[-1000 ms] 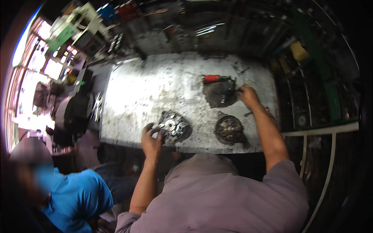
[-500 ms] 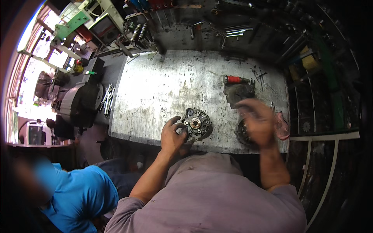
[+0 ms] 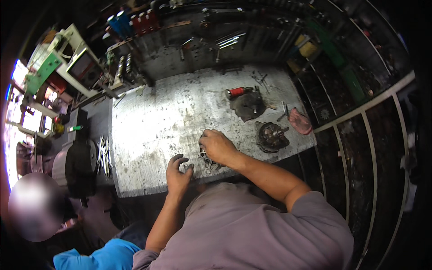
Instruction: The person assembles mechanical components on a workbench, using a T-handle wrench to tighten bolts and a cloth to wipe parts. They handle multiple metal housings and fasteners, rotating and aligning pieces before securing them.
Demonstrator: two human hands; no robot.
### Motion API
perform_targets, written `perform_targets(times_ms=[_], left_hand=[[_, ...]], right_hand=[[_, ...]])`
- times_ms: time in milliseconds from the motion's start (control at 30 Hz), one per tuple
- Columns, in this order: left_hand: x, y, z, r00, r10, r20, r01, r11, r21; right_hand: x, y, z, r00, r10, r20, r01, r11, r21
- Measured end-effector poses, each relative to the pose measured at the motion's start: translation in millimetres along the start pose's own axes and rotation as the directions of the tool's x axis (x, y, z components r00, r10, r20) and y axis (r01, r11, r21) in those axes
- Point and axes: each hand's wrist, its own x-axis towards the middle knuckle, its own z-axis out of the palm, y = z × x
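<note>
A round metal mechanical part (image 3: pixel 208 166), with several holes and small lugs, lies near the front edge of the worn workbench (image 3: pixel 148 157). Over it reaches my right hand (image 3: pixel 219 147), its fingers bent down at the part's far left side and covering most of it. What the fingertips pinch, if anything, is hidden. Just left of the part is my left hand (image 3: pixel 178 176), thumb and fingers apart with nothing between them. To the right stands a dark round housing (image 3: pixel 271 137) with a shaft sticking out.
A red-bodied air tool (image 3: pixel 235 92) lies by a dark rag-like piece (image 3: pixel 249 108). Farther right is a pink cloth (image 3: pixel 300 120). Wrenches (image 3: pixel 104 155) lie at the left; more tools hang behind. A person in a blue shirt (image 3: pixel 96 257) is at lower left.
My right hand has moved left from the dark housing to the round metal part. My left hand has come off that part's left side. The view has turned, and the blue-shirted person sits lower.
</note>
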Motion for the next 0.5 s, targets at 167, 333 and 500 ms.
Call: perform_targets(times_ms=[167, 333, 500], left_hand=[[10.8, 1.4, -3.9, 0.996, 0.084, -0.015, -0.084, 0.996, -0.036], [31.1, 7.3, 9.5, 0.983, 0.183, -0.008, -0.183, 0.981, -0.067], [50.1, -3.4, 35.0, 0.976, 0.195, 0.095, -0.186, 0.978, -0.099]], right_hand=[[0.5, -14.9, 0.1, 0.995, 0.101, 0.010, -0.100, 0.993, -0.056], [-2.1, -18.3, -7.4, 0.999, 0.048, 0.018, -0.047, 0.997, -0.059], [-7.9, -14.3, -13.9, 0.993, 0.096, 0.064, -0.090, 0.992, -0.087]])
